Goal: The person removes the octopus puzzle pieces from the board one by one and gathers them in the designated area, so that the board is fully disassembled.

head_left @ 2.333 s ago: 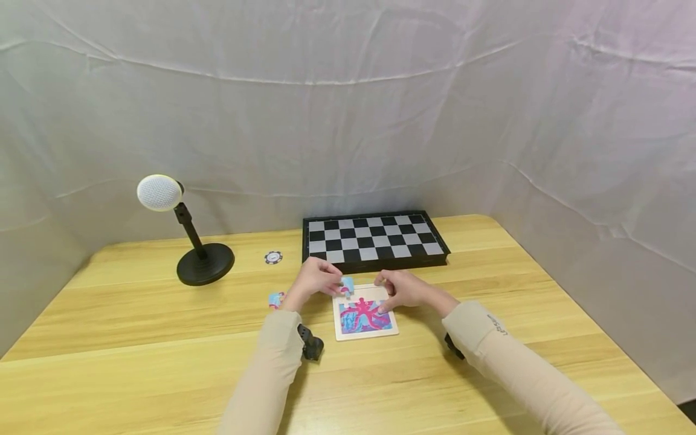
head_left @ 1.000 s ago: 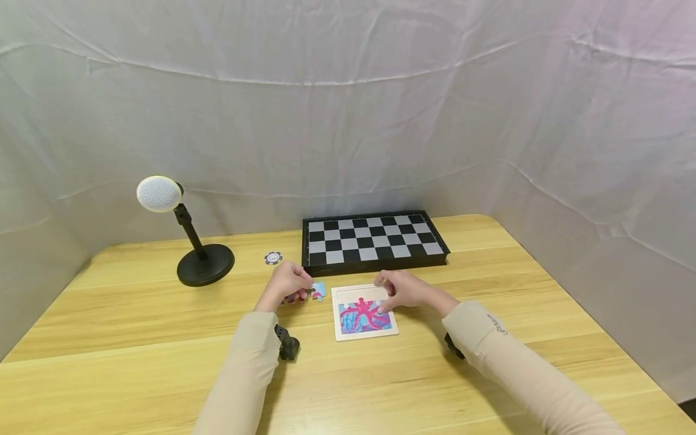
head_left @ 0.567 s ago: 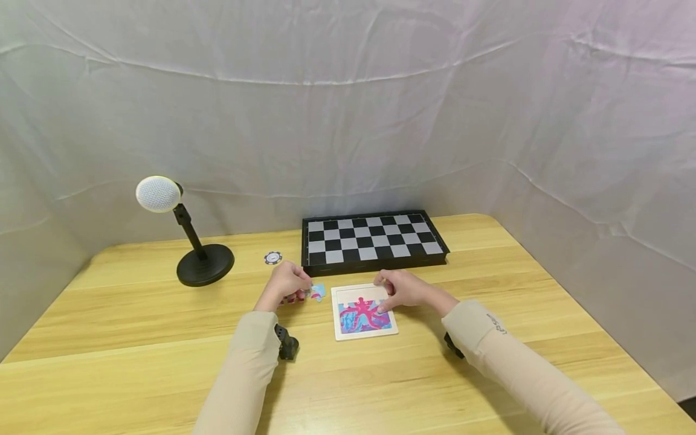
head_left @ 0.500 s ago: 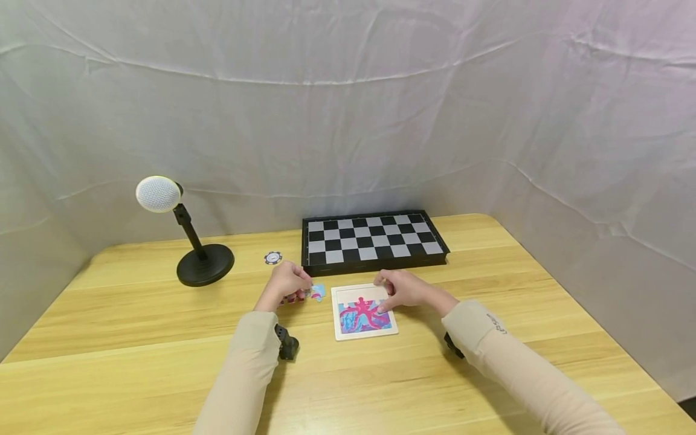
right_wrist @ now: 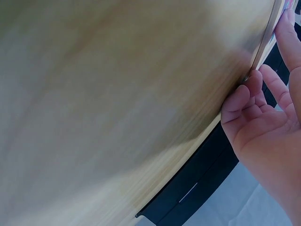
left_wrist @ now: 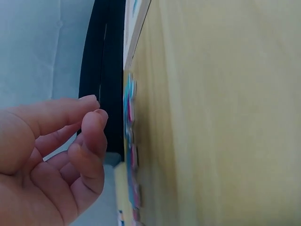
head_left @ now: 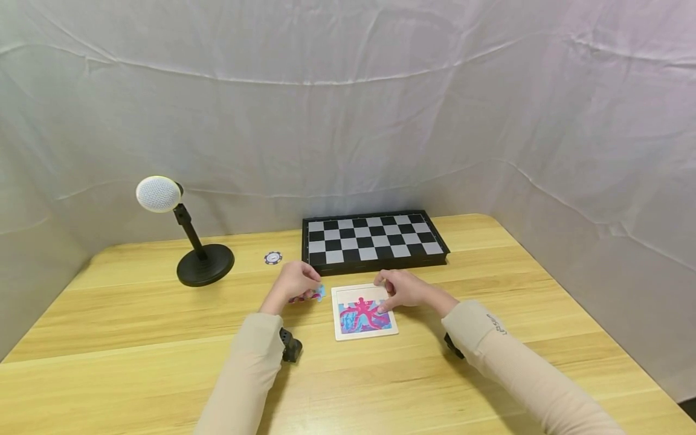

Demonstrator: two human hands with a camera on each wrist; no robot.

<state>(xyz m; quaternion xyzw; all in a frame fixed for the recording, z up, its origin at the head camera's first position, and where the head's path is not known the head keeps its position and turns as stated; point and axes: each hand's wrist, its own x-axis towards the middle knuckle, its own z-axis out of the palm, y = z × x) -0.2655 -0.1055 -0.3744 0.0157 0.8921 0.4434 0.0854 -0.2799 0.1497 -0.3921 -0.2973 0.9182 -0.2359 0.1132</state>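
Note:
A square wooden jigsaw puzzle tray (head_left: 364, 336) lies in front of me, its lower part filled with a pink octopus picture and its upper part bare. My right hand (head_left: 403, 287) holds the tray at its right side, thumb on the picture and curled fingers at the edge. My left hand (head_left: 295, 279) hovers over loose blue-and-pink puzzle pieces (head_left: 319, 292) left of the tray. In the left wrist view these puzzle pieces (left_wrist: 130, 113) lie in a row on the table. Thumb and fingertips of the left hand (left_wrist: 61, 146) are bent close together with nothing visible between them.
Behind the tray sits a black-framed checkered board (head_left: 375, 238). A poker chip (head_left: 273, 258) lies left of it. Farther left stands a white-headed microphone (head_left: 159, 194) on a round black base (head_left: 205, 264). Pale cloth (head_left: 348, 121) hangs around the wooden table (head_left: 370, 386).
My left hand has brought a puzzle piece from the tray's top left back to the pieces on the table, let go, and shifted slightly right. The right hand stays on the tray.

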